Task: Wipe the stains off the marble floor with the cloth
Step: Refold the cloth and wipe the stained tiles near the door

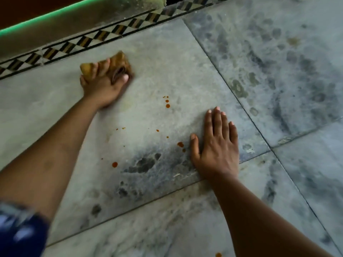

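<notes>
My left hand (104, 88) grips a bunched yellow-brown cloth (118, 62) and presses it on the grey marble floor (167, 62) near the patterned border. My right hand (216, 145) lies flat on the floor, fingers spread, holding nothing. Between the hands are several small orange-red stains: a cluster of drops (167, 105) right of the cloth, a spot (180, 144) beside my right thumb, a drop (114, 164) lower left, and tiny specks in between. Another orange drop (218, 255) sits at the bottom edge.
A black, white and tan diamond-pattern border strip (78, 45) runs along the far side, with a raised step and a green-edged ledge (46, 17) behind it. Dark grey veining and smudges mark the slabs to the right (278, 71).
</notes>
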